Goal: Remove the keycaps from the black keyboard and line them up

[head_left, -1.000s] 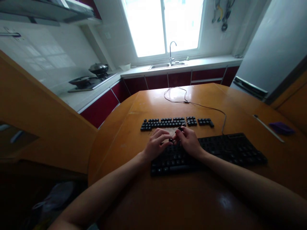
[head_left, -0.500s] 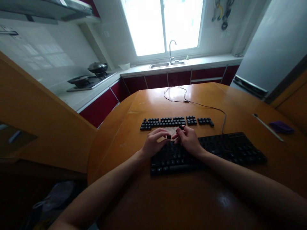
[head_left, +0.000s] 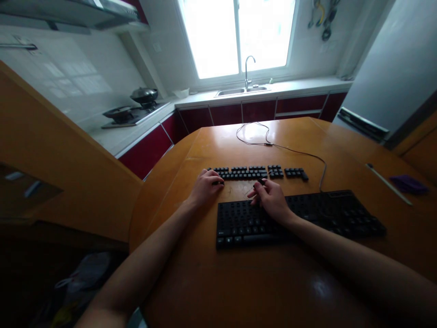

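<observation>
A black keyboard [head_left: 239, 218] lies on the wooden table, with keycaps gone from its upper left part and others in place along its front rows. Loose black keycaps [head_left: 247, 173] stand in rows behind it. My left hand [head_left: 203, 187] is at the left end of these rows, thumb and fingers pinched on a black keycap [head_left: 217, 183] low over the table or touching it; I cannot tell which. Over the keyboard's upper edge, my right hand [head_left: 273, 200] grips a small dark object [head_left: 261, 181], its kind unclear, largely hidden by the fingers.
The keyboard's cable [head_left: 297, 152] loops across the table's far half. To the right lie a thin pale stick [head_left: 389, 184] and a purple cloth-like item [head_left: 409, 184]. Beyond the table [head_left: 177, 228] are a counter with sink [head_left: 232, 92], pans on a stove [head_left: 118, 114] and a fridge [head_left: 389, 73].
My left hand has moved left and away from me, from above the keyboard to the keycap rows, carrying a keycap. My right hand stays over the keyboard. The view has shifted slightly.
</observation>
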### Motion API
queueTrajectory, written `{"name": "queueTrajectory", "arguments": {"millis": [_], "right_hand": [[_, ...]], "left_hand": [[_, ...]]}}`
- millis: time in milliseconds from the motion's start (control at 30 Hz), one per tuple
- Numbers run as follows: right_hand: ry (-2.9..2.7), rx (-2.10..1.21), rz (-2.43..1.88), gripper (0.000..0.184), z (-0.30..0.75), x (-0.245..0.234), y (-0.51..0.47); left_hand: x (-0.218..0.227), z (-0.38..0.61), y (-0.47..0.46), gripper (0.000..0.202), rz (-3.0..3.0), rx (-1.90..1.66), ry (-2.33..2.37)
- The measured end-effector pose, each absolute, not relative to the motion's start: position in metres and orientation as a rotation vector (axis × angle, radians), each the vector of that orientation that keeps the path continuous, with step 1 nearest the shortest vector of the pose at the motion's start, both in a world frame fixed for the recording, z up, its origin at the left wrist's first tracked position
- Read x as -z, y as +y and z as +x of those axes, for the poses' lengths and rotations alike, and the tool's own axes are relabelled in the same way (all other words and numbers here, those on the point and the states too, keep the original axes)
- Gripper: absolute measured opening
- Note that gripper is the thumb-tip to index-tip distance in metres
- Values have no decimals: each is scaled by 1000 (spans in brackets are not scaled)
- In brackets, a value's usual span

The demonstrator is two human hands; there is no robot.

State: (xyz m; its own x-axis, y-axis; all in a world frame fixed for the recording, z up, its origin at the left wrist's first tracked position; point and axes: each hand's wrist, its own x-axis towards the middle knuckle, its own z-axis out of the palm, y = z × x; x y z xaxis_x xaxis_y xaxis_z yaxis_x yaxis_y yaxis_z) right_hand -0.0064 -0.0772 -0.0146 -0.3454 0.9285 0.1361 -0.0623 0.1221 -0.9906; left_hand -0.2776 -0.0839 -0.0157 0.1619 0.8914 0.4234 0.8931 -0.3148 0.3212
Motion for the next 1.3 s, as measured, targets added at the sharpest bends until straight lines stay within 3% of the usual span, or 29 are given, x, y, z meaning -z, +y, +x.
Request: {"name": "queueTrajectory", "arguments": {"millis": [233,467,867,1067,1300], "right_hand": [[-1499,-1377,-886,38,-6,15,-77],[-1502,-1368,-887,37,-5,10,-79],[-1515,-1347,-866,39,-5,12,-78],[-1511,-1315,-857,42,-5,12,-77],[-1842,-1321,-709,28,9,1,-86]], "left_hand": [[17,-278,-84,16,-2290,914,-1876],[20,-277,-83,9,-2235,958,-1898],[18,-271,-84,39,-2126,926,-1963],[16,-272,-84,44,-2125,902,-1975],[0,-237,-109,21,-2666,1007,-1533]]}}
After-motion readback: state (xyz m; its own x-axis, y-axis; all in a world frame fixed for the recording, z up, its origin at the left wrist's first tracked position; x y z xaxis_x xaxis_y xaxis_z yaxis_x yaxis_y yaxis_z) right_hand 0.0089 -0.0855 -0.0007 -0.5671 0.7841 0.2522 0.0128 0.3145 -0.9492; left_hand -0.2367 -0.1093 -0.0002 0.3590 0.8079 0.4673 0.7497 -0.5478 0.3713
